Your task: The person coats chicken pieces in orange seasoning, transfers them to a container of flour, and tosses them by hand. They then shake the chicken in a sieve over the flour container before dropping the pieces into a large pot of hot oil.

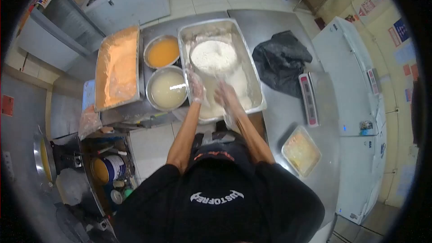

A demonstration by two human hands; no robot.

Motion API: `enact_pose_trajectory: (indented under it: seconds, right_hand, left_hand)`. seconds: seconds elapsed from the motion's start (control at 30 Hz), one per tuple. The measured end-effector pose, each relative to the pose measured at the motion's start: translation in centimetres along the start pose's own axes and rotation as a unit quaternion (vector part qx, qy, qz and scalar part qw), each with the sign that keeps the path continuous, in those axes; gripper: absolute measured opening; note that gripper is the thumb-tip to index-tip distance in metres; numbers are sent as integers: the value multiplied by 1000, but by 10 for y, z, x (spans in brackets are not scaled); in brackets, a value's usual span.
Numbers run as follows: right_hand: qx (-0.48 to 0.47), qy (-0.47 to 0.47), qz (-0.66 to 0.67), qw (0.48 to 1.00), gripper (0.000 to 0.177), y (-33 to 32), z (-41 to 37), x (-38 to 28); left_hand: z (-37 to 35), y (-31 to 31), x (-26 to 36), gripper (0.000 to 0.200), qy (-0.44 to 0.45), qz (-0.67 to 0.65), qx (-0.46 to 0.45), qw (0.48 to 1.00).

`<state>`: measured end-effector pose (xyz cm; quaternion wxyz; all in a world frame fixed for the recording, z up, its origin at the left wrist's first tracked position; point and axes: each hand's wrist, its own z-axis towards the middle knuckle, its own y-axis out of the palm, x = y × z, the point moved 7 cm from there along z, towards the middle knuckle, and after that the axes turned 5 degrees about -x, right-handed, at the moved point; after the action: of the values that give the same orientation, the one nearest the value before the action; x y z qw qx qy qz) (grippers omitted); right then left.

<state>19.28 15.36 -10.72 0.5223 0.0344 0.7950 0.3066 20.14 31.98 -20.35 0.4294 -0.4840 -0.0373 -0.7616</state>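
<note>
A deep steel tray (258,81) holds white flour (240,81) and a round sieve-like container heaped with more flour (213,56). Over the tray's left side is my left hand (195,86), in a clear plastic glove, its fingers stretched out and nothing seen in them. My right hand (226,96) is beside it above the flour, blurred, with its fingers curled in. What those fingers hold, if anything, is hidden. Clear plastic (228,119) hangs below my right wrist.
Left of the tray stand a bowl of orange liquid (163,53), a bowl of cloudy liquid (167,91) and a pan of orange powder (121,69). To the right are a black plastic bag (281,58), a scale (308,99) and a clear tub (301,151).
</note>
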Motion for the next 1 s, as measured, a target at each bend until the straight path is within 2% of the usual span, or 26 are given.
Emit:
enact_pose_trajectory:
  seconds: [0.03, 0.07, 0.1, 0.13, 0.17, 0.2, 0.23, 0.27, 0.3, 0.37, 0.4, 0.47, 0.5, 0.53, 0.6, 0.63, 0.67, 0.7, 0.77, 0.83, 0.9, 0.97, 1.0]
  right_hand:
    - [-5, -9, -8, 1000, 39, -4, -9, 1]
    - [-37, 48, -20, 998, 38, -4, -23, 13]
    - [-71, 106, -35, 991, 37, -3, -24, 17]
    - [-52, -23, -66, 996, 35, 19, -12, -4]
    - [-45, -8, -64, 997, 35, 22, -8, 1]
    - [-67, -11, -14, 998, 33, 27, 0, -4]
    - [-92, -27, 36, 995, 32, 34, 6, -15]
    - [-18, 0, 17, 1000, 32, 20, -18, -15]
    - [-16, -6, 11, 1000, 32, 19, -37, -19]
    - [-31, 112, 37, 992, 32, 27, -45, -11]
    - [-41, -32, -26, 998, 32, 15, -8, -2]
    - [-26, -25, -1, 999, 31, 25, -4, -11]
    - [-16, -25, 12, 999, 31, 30, -2, -24]
    - [-12, 20, 14, 1000, 31, 23, -21, -22]
    - [-14, 41, 3, 999, 33, 27, -39, -20]
    - [-13, 73, -7, 997, 35, 26, -40, -19]
    - [9, -30, -47, 998, 35, 18, -14, -14]
    - [-38, -86, -41, 995, 37, 26, -1, -18]
    - [2, -36, -18, 999, 36, 27, -13, -25]
    - [-16, 86, -19, 996, 34, 25, -53, -20]
    - [8, 89, -12, 996, 37, 18, -32, -4]
    - [8, -91, -94, 991, 35, 8, -4, 11]
    - [-19, -68, -62, 996, 32, 29, -28, -16]
  left_hand:
    - [14, 5, 5, 48, 2, -29, 6, 1000]
    - [23, 10, 9, 48, 0, -58, 14, 998]
    - [29, 19, -7, 49, -114, 47, -104, 987]
    - [28, 29, -21, 51, -194, 206, -267, 921]
    - [20, 37, -34, 54, -212, 324, -425, 818]
    - [19, 32, -2, 52, -153, 174, -308, 923]
    - [22, 30, 5, 51, -108, 115, -241, 958]
    - [25, 23, 20, 51, -54, 60, -178, 981]
    - [33, 12, 31, 56, -56, -101, -114, 987]
    - [28, 2, 60, 57, 23, 29, -58, 998]
    - [30, 9, 47, 57, 26, 35, -58, 997]
    - [17, 23, 25, 53, 142, 143, -11, 979]
    - [22, 17, 36, 53, 151, 145, -12, 978]
    - [26, 21, 23, 52, 6, 114, -111, 987]
    - [33, 12, 36, 50, 74, -28, -51, 996]
    - [45, 18, 33, 50, 78, -29, -46, 995]
    - [39, 23, 27, 53, 69, -25, -70, 995]
    - [25, 25, 22, 56, 58, -21, -99, 993]
    - [19, 24, 21, 59, 60, -21, -130, 990]
    - [29, 16, 26, 62, 25, -34, -95, 995]
    - [46, 8, 54, 59, 24, -97, -117, 988]
    - [8, 12, 31, 59, 29, 97, -194, 976]
    - [19, 3, 51, 58, -18, -39, -188, 981]
